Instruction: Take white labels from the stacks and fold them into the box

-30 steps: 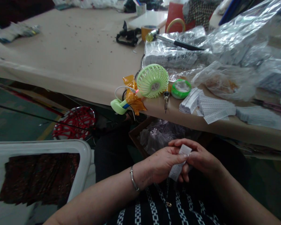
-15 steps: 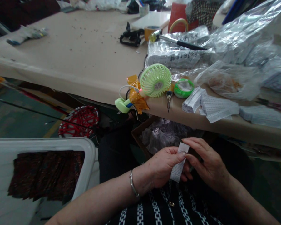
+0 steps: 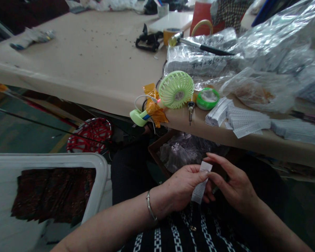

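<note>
My left hand point(image 3: 182, 185) pinches a small white printed label point(image 3: 198, 192) between thumb and fingers, just in front of my body. The label is a narrow strip standing at a slant, with lines of tiny print on its lower part. At its upper right, my right hand point(image 3: 232, 183) has thumb and index finger apart, the thumb tip touching or very near the label's edge. Stacks of similar white labels point(image 3: 248, 120) lie fanned along the table edge, above and to the right of my hands.
A green fan point(image 3: 175, 90) is fixed with orange tape point(image 3: 156, 113) at the table edge point(image 3: 105, 101). Beside it are a pointed tool point(image 3: 190, 112) and a green round container point(image 3: 208, 98). Below sits a box of clear plastic point(image 3: 178, 152). Dark patterned pieces point(image 3: 52, 194) fill a white bin point(image 3: 101, 171).
The right index finger has lifted slightly off the label's top end. The left hand and label stay almost in place, while the whole view shifts a little.
</note>
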The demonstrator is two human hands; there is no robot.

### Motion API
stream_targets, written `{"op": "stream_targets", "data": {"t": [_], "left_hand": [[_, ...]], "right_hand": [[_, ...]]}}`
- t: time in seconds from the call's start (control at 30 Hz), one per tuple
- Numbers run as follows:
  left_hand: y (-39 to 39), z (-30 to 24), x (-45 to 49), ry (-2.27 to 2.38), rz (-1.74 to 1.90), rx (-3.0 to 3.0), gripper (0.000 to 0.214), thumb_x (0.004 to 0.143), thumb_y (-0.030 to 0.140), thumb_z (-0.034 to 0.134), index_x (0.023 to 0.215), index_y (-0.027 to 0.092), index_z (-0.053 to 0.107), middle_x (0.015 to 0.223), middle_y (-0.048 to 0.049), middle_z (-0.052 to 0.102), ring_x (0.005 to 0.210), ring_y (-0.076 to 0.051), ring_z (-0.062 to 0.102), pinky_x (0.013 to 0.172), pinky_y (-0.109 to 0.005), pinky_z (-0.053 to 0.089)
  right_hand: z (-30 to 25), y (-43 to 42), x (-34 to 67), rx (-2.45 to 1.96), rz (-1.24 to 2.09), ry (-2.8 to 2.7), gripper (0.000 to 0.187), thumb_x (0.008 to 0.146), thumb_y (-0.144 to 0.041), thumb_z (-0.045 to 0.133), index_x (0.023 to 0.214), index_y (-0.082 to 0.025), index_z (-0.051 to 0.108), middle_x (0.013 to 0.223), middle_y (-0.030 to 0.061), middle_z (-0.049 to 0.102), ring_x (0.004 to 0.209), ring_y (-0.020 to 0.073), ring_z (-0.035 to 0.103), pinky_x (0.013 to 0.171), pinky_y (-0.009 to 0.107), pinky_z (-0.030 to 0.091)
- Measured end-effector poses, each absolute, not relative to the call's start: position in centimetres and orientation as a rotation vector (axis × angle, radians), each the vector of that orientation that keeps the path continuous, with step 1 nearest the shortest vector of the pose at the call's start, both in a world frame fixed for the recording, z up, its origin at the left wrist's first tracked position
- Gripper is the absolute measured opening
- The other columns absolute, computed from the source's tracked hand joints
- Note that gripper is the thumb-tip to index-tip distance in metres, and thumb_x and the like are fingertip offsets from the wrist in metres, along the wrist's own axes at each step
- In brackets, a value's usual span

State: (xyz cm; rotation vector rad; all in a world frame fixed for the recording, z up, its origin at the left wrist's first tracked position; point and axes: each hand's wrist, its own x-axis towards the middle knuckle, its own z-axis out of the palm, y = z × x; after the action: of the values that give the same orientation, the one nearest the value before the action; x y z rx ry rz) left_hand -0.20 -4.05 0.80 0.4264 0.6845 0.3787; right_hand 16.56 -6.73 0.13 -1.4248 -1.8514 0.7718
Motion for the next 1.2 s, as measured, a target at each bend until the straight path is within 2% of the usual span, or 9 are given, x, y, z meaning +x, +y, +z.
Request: {"op": "stream_targets", "data": {"t": [0.13, 0.27, 0.43, 0.63, 0.83, 1.0, 1.2], "left_hand": [[-4.2, 0.8, -0.1, 0.732, 0.498, 0.502, 0.031, 0.079, 0.043, 0.058, 0.075, 0.013, 0.054, 0.060, 0.0015, 0.052, 0.050, -0.009, 0.054, 0.046, -0.019, 0.040], [-4.0, 1.1, -0.1, 0.812, 0.580, 0.572, 0.027, 0.081, 0.040, 0.055, 0.074, 0.014, 0.053, 0.059, 0.0018, 0.051, 0.049, -0.008, 0.050, 0.047, -0.019, 0.037], [-3.7, 1.2, -0.1, 0.867, 0.636, 0.654, 0.030, 0.085, 0.040, 0.050, 0.071, 0.014, 0.053, 0.057, 0.0014, 0.050, 0.049, -0.007, 0.046, 0.048, -0.019, 0.035], [-2.6, 0.5, -0.6, 0.902, 0.706, 0.786, 0.032, 0.087, 0.041, 0.047, 0.071, 0.013, 0.054, 0.058, 0.0006, 0.051, 0.052, -0.009, 0.046, 0.052, -0.022, 0.036], [0.5, 0.8, -1.6, 1.093, 0.884, 1.161, 0.016, 0.082, 0.024, 0.054, 0.075, 0.013, 0.064, 0.068, -0.0003, 0.058, 0.066, -0.011, 0.049, 0.063, -0.022, 0.039], [2.6, 1.1, -2.2, 1.207, 0.984, 1.364, 0.013, 0.082, 0.023, 0.055, 0.079, 0.015, 0.065, 0.071, 0.0002, 0.062, 0.069, -0.012, 0.054, 0.066, -0.022, 0.041], [4.1, 1.7, -2.3, 1.251, 1.013, 1.505, 0.016, 0.082, 0.018, 0.053, 0.072, 0.015, 0.065, 0.065, 0.0015, 0.061, 0.062, -0.009, 0.053, 0.060, -0.019, 0.040]], "right_hand": [[0.5, -6.2, 15.4, -1.522, 1.190, -1.402, 0.024, 0.084, -0.035, 0.058, 0.104, -0.023, 0.058, 0.091, 0.0023, 0.069, 0.079, 0.0152, 0.067, 0.068, 0.023, 0.054], [0.7, -5.0, 14.0, -1.457, 1.498, -1.057, 0.020, 0.080, -0.040, 0.062, 0.085, -0.021, 0.058, 0.059, -0.0033, 0.063, 0.046, 0.0102, 0.058, 0.045, 0.020, 0.048], [0.3, -4.0, 12.9, -1.370, 1.603, -0.942, 0.022, 0.079, -0.041, 0.064, 0.079, -0.020, 0.055, 0.048, -0.0056, 0.057, 0.034, 0.0099, 0.051, 0.035, 0.020, 0.042], [0.0, -2.5, 12.3, -1.306, 1.604, -0.962, 0.023, 0.079, -0.041, 0.062, 0.077, -0.019, 0.056, 0.046, -0.0063, 0.053, 0.035, 0.0100, 0.048, 0.036, 0.022, 0.041], [0.3, 0.5, 12.2, -1.340, 1.311, -1.145, 0.020, 0.074, -0.035, 0.067, 0.071, -0.017, 0.060, 0.067, -0.0025, 0.057, 0.061, 0.0092, 0.052, 0.057, 0.019, 0.043], [0.3, 2.1, 12.1, -1.410, 1.252, -1.188, 0.021, 0.074, -0.037, 0.065, 0.072, -0.017, 0.059, 0.064, -0.0034, 0.053, 0.059, 0.0087, 0.046, 0.053, 0.019, 0.039], [0.3, 3.1, 12.0, -1.414, 1.133, -1.289, 0.018, 0.077, -0.036, 0.062, 0.074, -0.018, 0.060, 0.066, -0.0029, 0.055, 0.062, 0.0097, 0.048, 0.057, 0.020, 0.040]]}}
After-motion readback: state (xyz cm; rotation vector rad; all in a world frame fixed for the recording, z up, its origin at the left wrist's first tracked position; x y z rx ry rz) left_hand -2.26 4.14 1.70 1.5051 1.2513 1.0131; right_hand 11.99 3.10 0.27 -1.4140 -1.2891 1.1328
